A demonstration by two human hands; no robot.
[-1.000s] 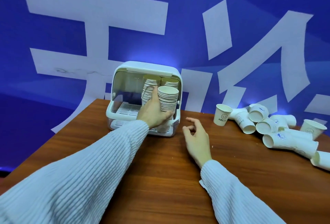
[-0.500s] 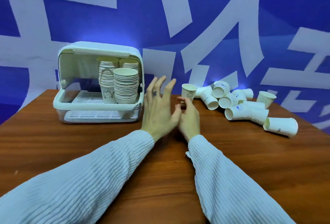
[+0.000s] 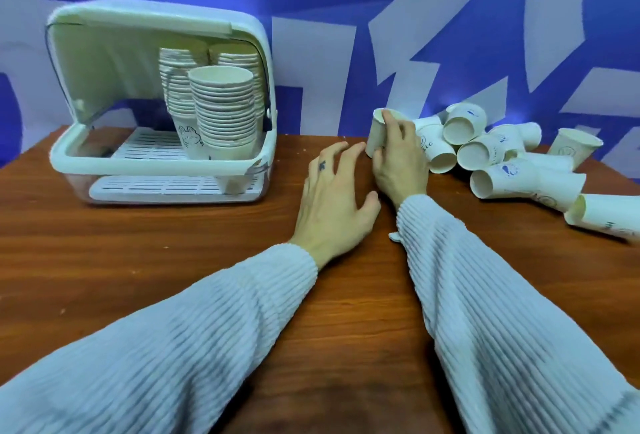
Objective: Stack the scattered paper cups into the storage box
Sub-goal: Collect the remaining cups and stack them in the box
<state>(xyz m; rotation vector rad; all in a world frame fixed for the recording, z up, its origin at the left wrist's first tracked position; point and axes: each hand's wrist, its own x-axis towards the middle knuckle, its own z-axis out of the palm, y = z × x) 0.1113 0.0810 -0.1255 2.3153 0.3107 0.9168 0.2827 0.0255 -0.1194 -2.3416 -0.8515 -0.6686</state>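
Nearest, the left hand [image 3: 332, 205] lies flat and empty on the table [image 3: 173, 260]. Farther right, the right hand [image 3: 398, 156] grasps an upright paper cup [image 3: 375, 132] touching the toppled cups [image 3: 485, 153]; lifting could roll them away. Far left, the storage box [image 3: 159, 104] stands open, its front stack [image 3: 223, 111] tall enough to topple if bumped.

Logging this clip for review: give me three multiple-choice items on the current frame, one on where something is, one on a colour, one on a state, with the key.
1. Where do the loose cups lie?
A. right of the storage box
B. inside it
C. on top of it

2. What colour are the sleeves?
A. black
B. pale grey-white
C. red

3. What is the right hand doing?
A. lying flat and empty
B. gripping an upright cup
C. closing the box lid

Key: 1 A, the pile lies on the table to the box's right; 2 B, both ribbed sleeves look pale; 3 B, its fingers wrap the cup while the left hand is empty.
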